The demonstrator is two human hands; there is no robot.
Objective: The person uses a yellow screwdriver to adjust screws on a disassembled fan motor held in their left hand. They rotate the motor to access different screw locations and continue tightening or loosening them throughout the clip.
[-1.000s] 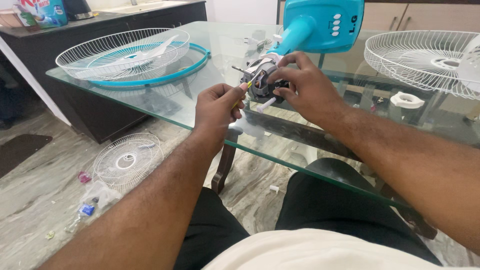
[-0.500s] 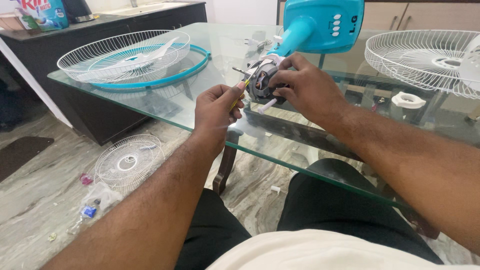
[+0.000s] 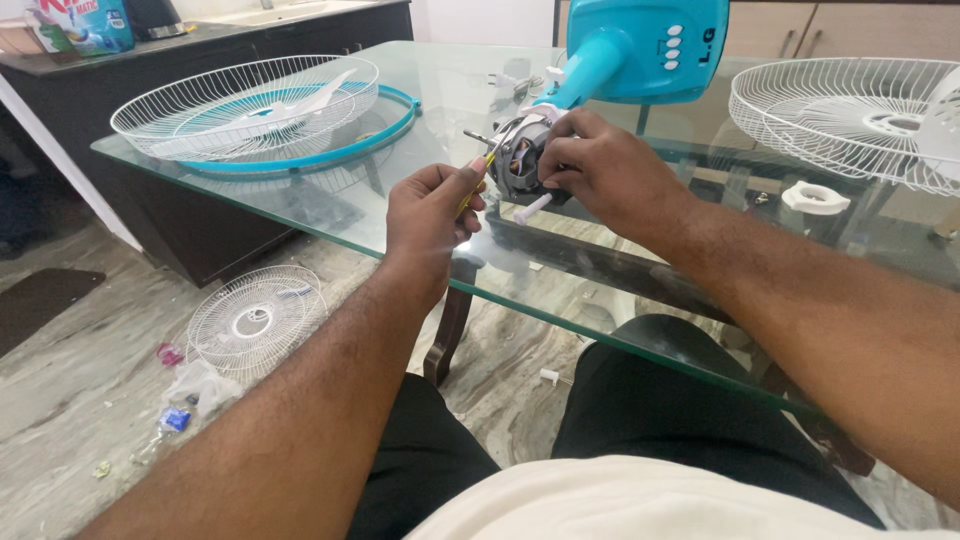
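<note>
Grip: our right hand (image 3: 610, 175) clasps the fan motor (image 3: 520, 160); our left hand (image 3: 430, 210) pinches a yellow screwdriver (image 3: 478, 180).
We judge the motor heavy, rigid; hold its casing, beside the teal fan base (image 3: 640, 45).

A box-shaped package (image 3: 85, 22) stands at the upper left of the frame, on the dark counter (image 3: 200, 40) behind the glass table. Its front is mostly blue-green with white areas and red lettering across the top, and the frame edge cuts off its upper part. At the top centre, the turquoise fan base (image 3: 640, 45) carries a small panel: two short columns of white oval buttons (image 3: 672, 45) and, just right of them, a short dark printed mark running sideways. On the floor at lower left, beside a small white grille, lie a crumpled clear wrapper (image 3: 200, 385) and small blue and pink scraps, too small to make out.
</note>
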